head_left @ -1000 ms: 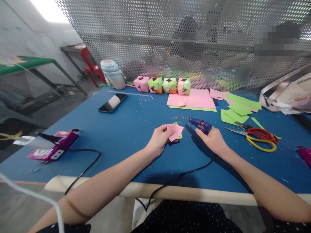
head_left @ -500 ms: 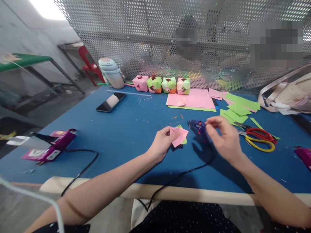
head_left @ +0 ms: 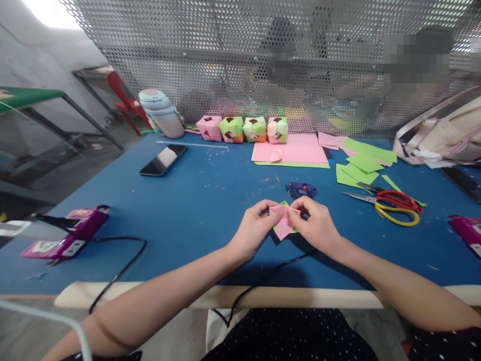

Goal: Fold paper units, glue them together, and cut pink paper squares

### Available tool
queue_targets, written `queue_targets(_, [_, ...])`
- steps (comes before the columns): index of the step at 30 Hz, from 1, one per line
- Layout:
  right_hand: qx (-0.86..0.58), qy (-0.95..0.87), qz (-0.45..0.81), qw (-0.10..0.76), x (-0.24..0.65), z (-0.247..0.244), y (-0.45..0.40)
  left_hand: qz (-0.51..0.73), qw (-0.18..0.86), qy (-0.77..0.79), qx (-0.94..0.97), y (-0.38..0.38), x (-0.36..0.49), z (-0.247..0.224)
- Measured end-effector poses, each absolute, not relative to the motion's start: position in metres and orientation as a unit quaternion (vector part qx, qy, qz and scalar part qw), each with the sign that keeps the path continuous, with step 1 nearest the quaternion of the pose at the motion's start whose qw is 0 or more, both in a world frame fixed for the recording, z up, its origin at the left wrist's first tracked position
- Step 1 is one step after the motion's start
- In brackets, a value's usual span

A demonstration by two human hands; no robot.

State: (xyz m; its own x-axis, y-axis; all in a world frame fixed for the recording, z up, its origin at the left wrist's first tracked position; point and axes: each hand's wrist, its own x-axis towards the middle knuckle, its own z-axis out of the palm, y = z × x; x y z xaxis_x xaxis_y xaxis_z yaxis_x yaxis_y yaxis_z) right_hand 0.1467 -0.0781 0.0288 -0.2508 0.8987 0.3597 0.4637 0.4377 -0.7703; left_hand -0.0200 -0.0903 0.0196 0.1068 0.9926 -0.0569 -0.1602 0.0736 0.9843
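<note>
- Currently, left hand [head_left: 252, 231]: fingers pinched narrow on the left edge of the paper piece [head_left: 283, 222], a folded pink piece with a green one showing behind it
- Right hand [head_left: 317, 226]: fingers closed narrow on the right edge of the same piece, thumb and forefinger on top; both hands meet over it
- Paper piece: held just above the table [head_left: 210, 200], near its front middle, pink point hanging down between the hands
- Glue gun [head_left: 301, 189]: blue, lying on the table just behind the hands, apart from both, its cord running toward the front edge
- Scissors [head_left: 394, 205]: red and yellow handles, to the right, well apart from the hands
- Green sheets [head_left: 363, 163] and pink sheet [head_left: 296, 150]: lying flat further back
- Four folded cubes [head_left: 244, 129]: in a row at the back by the mesh screen
- Phone [head_left: 163, 159]: face up, back left
- Handling note, as judgement: the step looks like pressing pink onto green; best done with edges lined up first, even pressure from both thumbs along the seam, fingertips clear of any glue, and the piece kept low over the table so it cannot slip askew
</note>
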Motion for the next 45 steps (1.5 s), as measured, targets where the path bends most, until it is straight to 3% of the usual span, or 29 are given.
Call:
queue_targets(12, [-0.434, -0.726, 0.338, 0.413, 0.144, 0.025, -0.079, 0.508, 0.551, 0.464, 0.472, -0.087, -0.024, 0.018])
queue_targets(32, [-0.343, -0.831, 0.186, 0.397, 0.149, 0.027, -0.08, 0.468, 0.68, 0.413, 0.386, -0.082, -0.028, 0.026])
queue_targets(45, [-0.389, -0.8, 0.215, 0.402, 0.145, 0.028, -0.081, 0.449, 0.506, 0.491, 0.55, -0.087, -0.028, 0.031])
